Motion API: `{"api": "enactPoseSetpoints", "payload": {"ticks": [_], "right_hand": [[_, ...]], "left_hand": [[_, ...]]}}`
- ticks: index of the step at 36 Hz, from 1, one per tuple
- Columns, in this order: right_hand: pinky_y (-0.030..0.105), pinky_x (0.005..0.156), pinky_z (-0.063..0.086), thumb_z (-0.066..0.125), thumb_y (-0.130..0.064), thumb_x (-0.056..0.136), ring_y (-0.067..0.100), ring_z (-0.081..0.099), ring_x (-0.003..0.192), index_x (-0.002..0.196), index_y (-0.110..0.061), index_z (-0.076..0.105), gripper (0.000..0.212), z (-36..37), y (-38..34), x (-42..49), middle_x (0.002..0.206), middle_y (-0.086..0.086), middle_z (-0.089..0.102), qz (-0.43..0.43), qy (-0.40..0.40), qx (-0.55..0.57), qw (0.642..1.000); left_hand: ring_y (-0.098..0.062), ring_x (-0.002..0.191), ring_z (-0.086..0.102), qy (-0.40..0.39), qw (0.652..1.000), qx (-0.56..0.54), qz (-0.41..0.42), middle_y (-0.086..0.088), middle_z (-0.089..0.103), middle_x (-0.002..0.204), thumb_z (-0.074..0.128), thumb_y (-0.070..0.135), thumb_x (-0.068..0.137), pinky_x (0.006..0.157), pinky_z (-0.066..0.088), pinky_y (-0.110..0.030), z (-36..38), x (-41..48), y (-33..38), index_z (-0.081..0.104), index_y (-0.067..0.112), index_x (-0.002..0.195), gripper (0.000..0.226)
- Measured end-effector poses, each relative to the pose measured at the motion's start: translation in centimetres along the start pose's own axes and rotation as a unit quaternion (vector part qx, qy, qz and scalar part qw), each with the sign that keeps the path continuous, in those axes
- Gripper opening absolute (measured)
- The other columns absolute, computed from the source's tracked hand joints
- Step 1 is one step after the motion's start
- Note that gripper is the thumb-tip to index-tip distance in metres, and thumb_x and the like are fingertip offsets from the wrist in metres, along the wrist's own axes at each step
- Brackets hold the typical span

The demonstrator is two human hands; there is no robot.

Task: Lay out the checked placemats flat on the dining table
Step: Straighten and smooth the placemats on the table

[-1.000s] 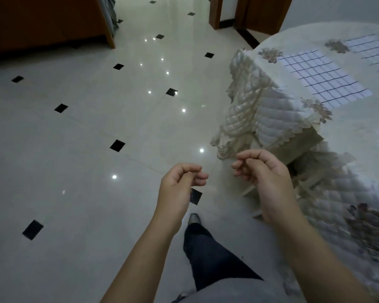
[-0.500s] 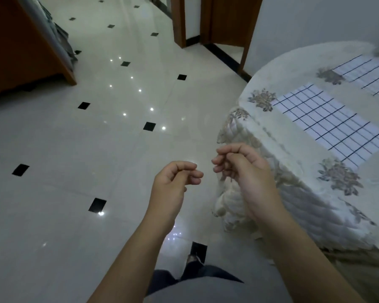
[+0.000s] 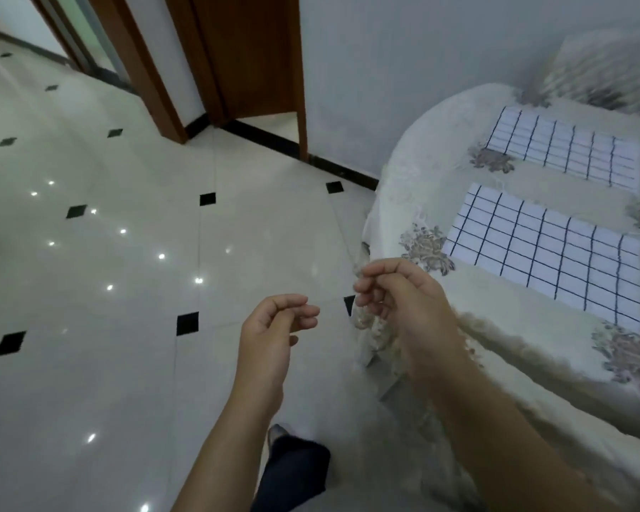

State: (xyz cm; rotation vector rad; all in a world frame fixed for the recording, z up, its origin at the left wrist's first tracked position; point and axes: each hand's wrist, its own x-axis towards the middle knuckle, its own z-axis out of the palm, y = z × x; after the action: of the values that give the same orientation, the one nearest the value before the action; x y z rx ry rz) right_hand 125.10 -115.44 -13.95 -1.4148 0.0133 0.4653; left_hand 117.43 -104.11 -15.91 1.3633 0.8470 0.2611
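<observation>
Already Down: Two Checked Placemats on the Table

Both mats lie flat on the dining table, which wears a pale quilted cloth with grey-brown flower patches. The near placemat is white with a dark grid of thin lines, its long edges running across the tabletop; no curl or fold shows on it. The far placemat carries the same grid and sits parallel to the first, a strip of bare cloth between them. Its far right corner runs out of view.

Neither hand touches a mat. The left hand hangs over the floor with fingers curled inward, thumb near the fingertips, nothing visible between them. The right hand is curled the same way beside the table's rounded edge, and it too looks empty.

Compared with half a second ago, the view has swung further toward the table: the second mat, then cut off at the frame edge, now shows almost whole, and the wooden door frame has moved to the top centre. The hands keep the same loose curl and spacing.

Left of the table the glossy tiled floor is open as far as the doorway. A dark trouser leg shows below.
</observation>
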Motion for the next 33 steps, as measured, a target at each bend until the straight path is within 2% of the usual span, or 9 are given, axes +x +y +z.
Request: {"api": "enactPoseSetpoints", "payload": {"ticks": [2, 5, 9, 12, 15, 18, 22, 25, 33], "right_hand": [[0.021, 0.061, 0.043, 0.038, 0.006, 0.088, 0.008, 0.059, 0.055, 0.076, -0.012, 0.062, 0.032, 2.0, -1.3, 2.2, 0.060, -0.005, 0.066, -0.010, 0.010, -0.005, 1.000], [0.022, 0.065, 0.045, 0.040, 0.004, 0.090, 0.007, 0.059, 0.058, 0.078, -0.012, 0.062, 0.030, 3.8, -3.1, 5.0, 0.062, -0.005, 0.066, -0.043, 0.043, -0.005, 0.998], [0.021, 0.064, 0.045, 0.038, 0.006, 0.091, 0.009, 0.058, 0.058, 0.080, -0.009, 0.061, 0.029, 3.8, -4.1, 7.6, 0.067, 0.000, 0.065, -0.051, 0.133, 0.011, 0.990], [0.025, 0.065, 0.043, 0.037, 0.007, 0.089, 0.009, 0.058, 0.054, 0.077, -0.009, 0.061, 0.031, 2.8, -4.0, 9.9, 0.062, 0.000, 0.065, -0.033, 0.219, 0.039, 0.974], [0.030, 0.068, 0.042, 0.038, 0.006, 0.088, 0.014, 0.057, 0.055, 0.074, -0.011, 0.061, 0.032, 1.5, -3.6, 12.5, 0.058, -0.003, 0.065, -0.023, 0.302, 0.058, 0.951], [0.032, 0.068, 0.041, 0.038, 0.005, 0.087, 0.013, 0.057, 0.056, 0.074, -0.013, 0.061, 0.032, 0.6, -3.8, 15.7, 0.058, -0.004, 0.066, -0.016, 0.343, 0.070, 0.937], [0.025, 0.062, 0.040, 0.038, 0.006, 0.087, 0.012, 0.056, 0.055, 0.074, -0.013, 0.060, 0.031, -0.3, -5.1, 20.8, 0.059, -0.004, 0.064, -0.035, 0.372, 0.108, 0.921], [0.024, 0.063, 0.041, 0.039, 0.005, 0.087, 0.011, 0.056, 0.055, 0.076, -0.013, 0.060, 0.030, -1.3, -6.4, 23.8, 0.061, -0.004, 0.065, -0.051, 0.395, 0.129, 0.908], [0.023, 0.064, 0.042, 0.037, 0.006, 0.087, 0.006, 0.057, 0.051, 0.075, -0.013, 0.061, 0.033, -3.8, -8.5, 29.4, 0.057, -0.007, 0.065, -0.056, 0.472, 0.156, 0.866]], "left_hand": [[-0.006, 0.068, 0.063, -0.011, 1.000, 0.010, 0.008, 0.005, 0.070, 0.074, 0.043, 0.001, 0.090, 0.069, 0.043, -0.024, -0.9, 3.5, 2.2, 0.063, 0.017, 0.083, 0.026], [-0.009, 0.070, 0.063, -0.050, 0.998, 0.027, 0.022, 0.002, 0.070, 0.076, 0.042, 0.000, 0.091, 0.069, 0.042, -0.025, -0.8, 8.4, 5.1, 0.062, 0.016, 0.082, 0.027], [-0.008, 0.070, 0.063, -0.124, 0.990, 0.060, 0.022, 0.001, 0.070, 0.077, 0.042, 0.000, 0.090, 0.069, 0.043, -0.025, 1.2, 13.2, 7.2, 0.062, 0.016, 0.083, 0.027], [-0.005, 0.067, 0.065, -0.200, 0.977, 0.073, 0.015, 0.004, 0.071, 0.074, 0.043, 0.000, 0.090, 0.068, 0.043, -0.026, 3.4, 16.2, 7.8, 0.063, 0.016, 0.082, 0.027], [-0.004, 0.064, 0.064, -0.263, 0.961, 0.090, 0.006, 0.004, 0.071, 0.071, 0.041, -0.001, 0.091, 0.062, 0.047, -0.018, 6.1, 19.2, 8.3, 0.063, 0.015, 0.081, 0.029], [-0.001, 0.060, 0.063, -0.309, 0.945, 0.103, 0.011, -0.001, 0.070, 0.074, 0.040, -0.002, 0.092, 0.053, 0.046, -0.009, 9.1, 22.2, 9.3, 0.062, 0.012, 0.082, 0.028], [-0.006, 0.066, 0.065, -0.365, 0.918, 0.148, 0.035, -0.001, 0.070, 0.078, 0.040, 0.000, 0.093, 0.063, 0.048, -0.018, 13.3, 26.5, 11.2, 0.063, 0.011, 0.087, 0.026], [-0.014, 0.075, 0.065, -0.377, 0.907, 0.180, 0.043, -0.001, 0.071, 0.081, 0.040, 0.000, 0.092, 0.069, 0.044, -0.026, 16.5, 29.6, 13.0, 0.063, 0.013, 0.086, 0.027], [-0.011, 0.072, 0.064, -0.442, 0.872, 0.203, 0.049, 0.004, 0.071, 0.071, 0.039, -0.001, 0.091, 0.067, 0.043, -0.025, 24.6, 35.6, 16.3, 0.062, 0.017, 0.081, 0.031]]}}
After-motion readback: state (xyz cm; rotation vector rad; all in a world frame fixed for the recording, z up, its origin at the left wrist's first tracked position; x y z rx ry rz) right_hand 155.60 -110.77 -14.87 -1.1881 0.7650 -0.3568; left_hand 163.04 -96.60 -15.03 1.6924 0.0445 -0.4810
